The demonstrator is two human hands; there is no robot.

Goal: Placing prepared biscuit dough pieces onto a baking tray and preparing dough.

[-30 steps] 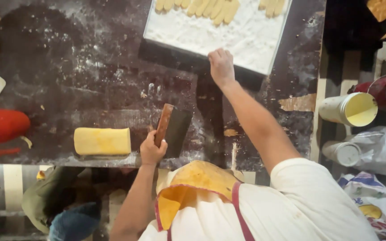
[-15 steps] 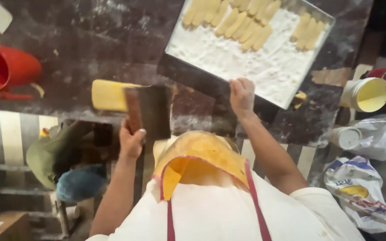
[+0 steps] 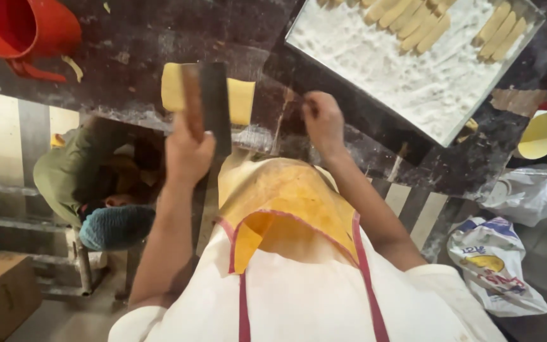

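My left hand (image 3: 188,152) grips a dough scraper (image 3: 207,104) by its wooden handle, its dark blade held over a yellow block of dough (image 3: 238,101) on the dark floured counter (image 3: 134,44). My right hand (image 3: 324,123) hovers at the counter's near edge just right of the dough, fingers loosely curled and holding nothing. A metal tray (image 3: 425,82) of white flour with several yellow dough sticks (image 3: 406,22) lies at the upper right.
A red plastic jug (image 3: 20,28) stands at the upper left of the counter. A yellow-lidded container (image 3: 542,133) and plastic bags (image 3: 498,266) sit at the right. Below the counter are a crouched person (image 3: 96,183) and a cardboard box (image 3: 1,291).
My right hand drew back from the flour tray to the counter's near edge. My left hand brought the scraper over the dough block. The view shifted toward me.
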